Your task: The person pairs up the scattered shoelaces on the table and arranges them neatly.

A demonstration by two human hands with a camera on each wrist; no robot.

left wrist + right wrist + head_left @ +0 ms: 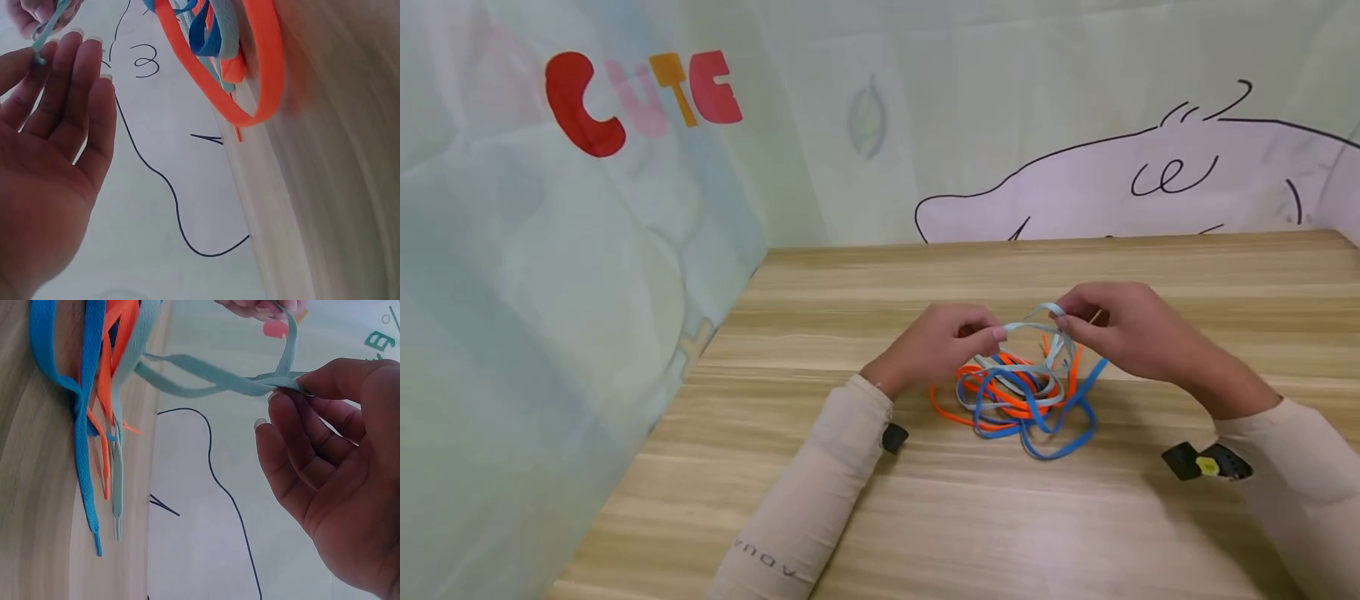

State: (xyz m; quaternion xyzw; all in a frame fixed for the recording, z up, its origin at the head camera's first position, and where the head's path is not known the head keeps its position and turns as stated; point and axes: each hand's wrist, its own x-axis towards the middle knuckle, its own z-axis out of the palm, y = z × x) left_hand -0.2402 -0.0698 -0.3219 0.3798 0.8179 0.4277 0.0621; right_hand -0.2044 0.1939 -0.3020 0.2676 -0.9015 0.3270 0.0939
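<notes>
A loose tangle of flat shoelaces lies on the table: orange laces (1013, 407), blue laces (1063, 450) and pale mint laces (187, 372). My left hand (942, 348) pinches a mint lace between thumb and forefinger above the pile. To its right, my right hand (1138, 333) pinches mint lace too, with two strands crossing at its fingertips in the right wrist view. A short stretch of lace spans the gap between the hands. Tipped ends of a blue, an orange and a mint lace hang side by side in the right wrist view.
The wood-grain table (820, 317) meets a printed cloth backdrop (820, 125) at the back and left. Black wrist-camera mounts (1206, 461) sit under both forearms, which wear beige sleeves (820, 479).
</notes>
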